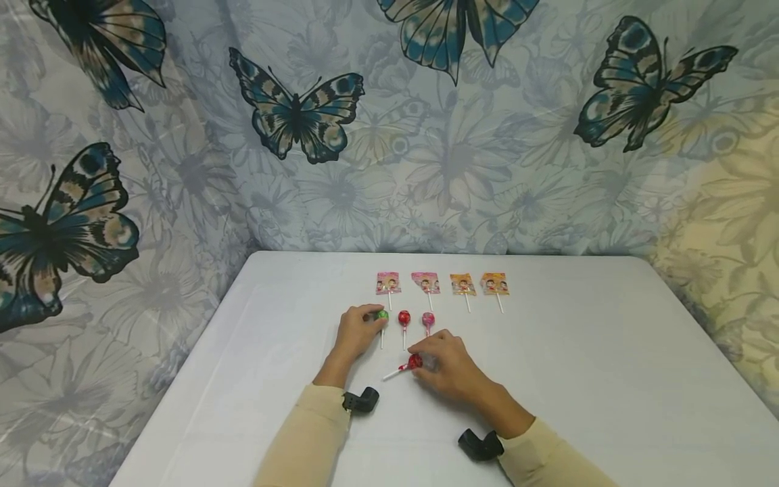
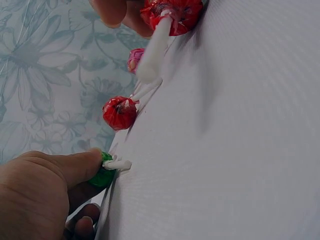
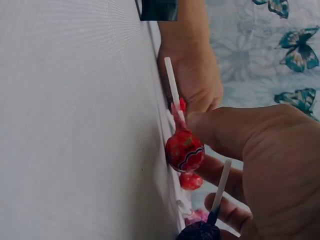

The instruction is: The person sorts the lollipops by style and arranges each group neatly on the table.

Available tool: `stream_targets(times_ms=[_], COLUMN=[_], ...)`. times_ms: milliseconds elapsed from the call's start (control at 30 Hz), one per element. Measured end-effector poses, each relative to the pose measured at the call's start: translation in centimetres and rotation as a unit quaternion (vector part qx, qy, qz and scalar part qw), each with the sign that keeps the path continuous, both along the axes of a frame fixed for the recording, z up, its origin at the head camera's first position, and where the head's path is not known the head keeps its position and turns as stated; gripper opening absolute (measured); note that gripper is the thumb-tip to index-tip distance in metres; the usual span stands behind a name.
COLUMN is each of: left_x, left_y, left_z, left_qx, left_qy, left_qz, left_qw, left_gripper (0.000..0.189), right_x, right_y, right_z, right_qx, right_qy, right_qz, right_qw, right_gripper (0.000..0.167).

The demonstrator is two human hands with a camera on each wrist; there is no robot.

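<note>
My left hand [image 1: 358, 331] pinches the green ball of a lollipop [image 2: 102, 178] between thumb and finger, its white stick pointing toward me. In my right hand [image 1: 455, 368] a red-wrapped lollipop [image 3: 185, 151] is held by thumb and fingertips, over the table in front of the row, stick toward the left. A dark blue lollipop [image 3: 201, 231] shows at the bottom of the right wrist view, close beside the fingers of that hand; how it is held is hidden. Right of the green one lie a red lollipop [image 1: 404, 318] and a pink lollipop [image 1: 429, 319].
Farther back on the white table [image 1: 584, 352] is a row of flat-packed lollipops, two in pink wrappers [image 1: 388, 283] and two in orange wrappers [image 1: 462, 284]. Behind the table's far edge hangs a butterfly-patterned cloth [image 1: 426, 189]. Each wrist wears a black camera [image 1: 481, 446].
</note>
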State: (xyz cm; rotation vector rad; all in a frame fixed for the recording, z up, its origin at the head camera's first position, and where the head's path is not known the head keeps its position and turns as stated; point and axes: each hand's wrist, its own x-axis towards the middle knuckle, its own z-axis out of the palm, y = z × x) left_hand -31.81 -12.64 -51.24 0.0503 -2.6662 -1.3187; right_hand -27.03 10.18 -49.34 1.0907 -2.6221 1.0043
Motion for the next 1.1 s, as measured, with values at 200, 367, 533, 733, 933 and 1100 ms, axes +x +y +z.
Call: stream_targets(times_ms=[200, 367, 533, 733, 933, 1100], left_x=[0.1, 0.19, 0.2, 0.16, 0.12, 0.13], left_y=[-0.1, -0.07, 0.0, 0.0, 0.0, 0.01], left_z=[0.08, 0.22, 0.25, 0.22, 0.16, 0.16], left_qx=[-0.003, -0.003, 0.003, 0.001, -0.001, -0.003], left_qy=[0.004, 0.008, 0.008, 0.01, 0.014, 0.016], left_qz=[-0.002, -0.002, -0.003, -0.003, -0.004, -0.004], left_qw=[1.0, 1.0, 1.0, 0.9999, 0.9999, 0.9999], left_gripper=[0.028, 0.028, 0.028, 0.028, 0.027, 0.027], right_x=[0.23, 0.28, 0.25, 0.33, 0.32, 0.26], right_y=[-0.21, -0.32, -0.35, -0.34, -0.19, 0.08], right_z=[0.02, -0.13, -0.3, -0.18, 0.13, 0.43], right_qx=[0.039, 0.04, 0.024, -0.003, -0.032, -0.089], right_qy=[0.027, 0.051, 0.063, 0.039, 0.015, -0.002], right_qz=[-0.008, -0.019, -0.027, -0.028, -0.012, 0.019], right_qw=[0.9988, 0.9977, 0.9974, 0.9989, 0.9993, 0.9958], right_gripper=[0.032, 0.03, 0.028, 0.027, 0.024, 0.025])
